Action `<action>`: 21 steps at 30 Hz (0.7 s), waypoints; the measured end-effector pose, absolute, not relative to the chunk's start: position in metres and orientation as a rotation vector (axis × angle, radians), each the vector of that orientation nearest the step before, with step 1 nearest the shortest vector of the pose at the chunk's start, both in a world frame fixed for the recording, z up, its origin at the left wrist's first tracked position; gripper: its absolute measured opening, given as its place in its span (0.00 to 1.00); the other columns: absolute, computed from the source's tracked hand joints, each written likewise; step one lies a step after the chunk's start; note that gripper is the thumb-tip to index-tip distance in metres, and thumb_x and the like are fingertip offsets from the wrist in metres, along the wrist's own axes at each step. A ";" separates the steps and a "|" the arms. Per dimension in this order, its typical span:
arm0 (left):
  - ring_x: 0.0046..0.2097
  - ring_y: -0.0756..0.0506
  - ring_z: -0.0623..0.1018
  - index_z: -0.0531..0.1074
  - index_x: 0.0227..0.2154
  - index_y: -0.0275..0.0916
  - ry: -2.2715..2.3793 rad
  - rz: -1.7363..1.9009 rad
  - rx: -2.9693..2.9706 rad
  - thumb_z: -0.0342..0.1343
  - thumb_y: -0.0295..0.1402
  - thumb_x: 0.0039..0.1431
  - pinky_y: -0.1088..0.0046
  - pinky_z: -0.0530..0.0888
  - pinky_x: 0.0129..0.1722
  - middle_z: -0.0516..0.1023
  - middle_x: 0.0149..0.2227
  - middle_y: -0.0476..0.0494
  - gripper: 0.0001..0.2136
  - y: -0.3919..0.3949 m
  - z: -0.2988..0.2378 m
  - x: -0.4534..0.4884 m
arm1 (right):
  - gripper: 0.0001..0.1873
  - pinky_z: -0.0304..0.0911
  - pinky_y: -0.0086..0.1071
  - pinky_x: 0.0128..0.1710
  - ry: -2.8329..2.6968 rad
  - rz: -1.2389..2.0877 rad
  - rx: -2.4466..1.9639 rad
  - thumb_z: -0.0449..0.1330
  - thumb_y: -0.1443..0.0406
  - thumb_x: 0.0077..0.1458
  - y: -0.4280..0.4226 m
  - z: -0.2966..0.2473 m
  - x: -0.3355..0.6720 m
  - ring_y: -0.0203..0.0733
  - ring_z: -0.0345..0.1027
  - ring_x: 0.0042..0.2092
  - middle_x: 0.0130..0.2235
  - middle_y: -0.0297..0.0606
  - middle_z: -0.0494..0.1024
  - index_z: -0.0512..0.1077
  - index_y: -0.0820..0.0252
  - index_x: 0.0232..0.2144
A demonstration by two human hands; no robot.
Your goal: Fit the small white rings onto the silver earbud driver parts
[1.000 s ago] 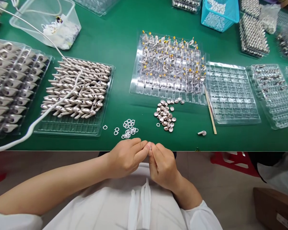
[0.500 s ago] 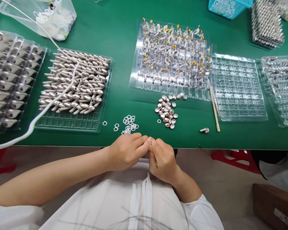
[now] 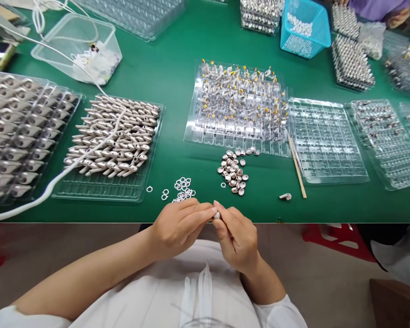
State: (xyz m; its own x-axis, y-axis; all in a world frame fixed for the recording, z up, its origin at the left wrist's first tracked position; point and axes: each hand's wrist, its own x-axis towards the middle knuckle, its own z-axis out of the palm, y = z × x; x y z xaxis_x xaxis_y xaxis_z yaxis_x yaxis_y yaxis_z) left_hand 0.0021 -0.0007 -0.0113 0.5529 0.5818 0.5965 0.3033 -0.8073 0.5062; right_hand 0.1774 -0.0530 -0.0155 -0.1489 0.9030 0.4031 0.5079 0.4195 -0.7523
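At the table's front edge, my right hand [image 3: 238,234] pinches a small rounded earbud cap [image 3: 217,215] between thumb and fingers. My left hand [image 3: 179,225] is closed, its fingertips against the same cap; its thumb is mostly hidden. Just beyond my left hand lie several loose white rings [image 3: 183,184]. A heap of similar earbud caps [image 3: 233,172] sits a little farther off, with a single white ring [image 3: 223,185] beside it. To the right, one earbud stem piece [image 3: 285,197] lies alone on the green table [image 3: 259,205].
A tray of earbud shells [image 3: 112,141], crossed by a white cable [image 3: 59,180], stands left. Ahead is a clear tray of parts with yellow tabs [image 3: 239,100]. A wooden stick [image 3: 296,166], a clear tray [image 3: 328,141] and a blue basket [image 3: 305,43] are right. A co-worker's hand [image 3: 398,18] shows far right.
My view has tipped up, showing more of the far table. My fingers have parted slightly, so the earbud cap between them now shows; both hands stay close together at the edge.
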 end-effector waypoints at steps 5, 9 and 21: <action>0.33 0.49 0.80 0.70 0.44 0.33 0.729 1.182 2.350 0.52 0.21 0.62 0.75 0.76 0.32 0.82 0.35 0.38 0.10 -0.002 -0.011 0.001 | 0.21 0.67 0.29 0.29 -1.687 0.721 -1.177 0.56 0.71 0.61 -0.053 -0.016 0.178 0.36 0.68 0.31 0.33 0.38 0.76 0.67 0.60 0.57; 0.35 0.47 0.80 0.72 0.44 0.33 0.709 1.203 2.286 0.53 0.20 0.60 0.73 0.77 0.33 0.82 0.36 0.37 0.10 -0.002 -0.014 0.001 | 0.23 0.68 0.30 0.32 -1.675 0.785 -1.159 0.56 0.72 0.61 -0.054 -0.016 0.180 0.37 0.68 0.33 0.34 0.39 0.77 0.66 0.59 0.58; 0.32 0.49 0.80 0.74 0.40 0.35 0.746 1.223 1.946 0.58 0.21 0.58 0.77 0.78 0.33 0.81 0.30 0.44 0.08 -0.002 -0.011 0.005 | 0.23 0.68 0.30 0.32 -1.674 0.806 -1.156 0.55 0.75 0.60 -0.054 -0.016 0.182 0.37 0.70 0.34 0.35 0.39 0.77 0.67 0.59 0.57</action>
State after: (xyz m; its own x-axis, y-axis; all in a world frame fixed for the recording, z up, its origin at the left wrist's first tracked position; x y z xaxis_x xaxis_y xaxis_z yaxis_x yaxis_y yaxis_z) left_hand 0.0046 -0.0019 -0.0112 0.3859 0.7703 0.5077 0.0990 -0.5817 0.8074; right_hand 0.1815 -0.0536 -0.0164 -0.1385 0.9385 0.3164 0.3375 0.3450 -0.8758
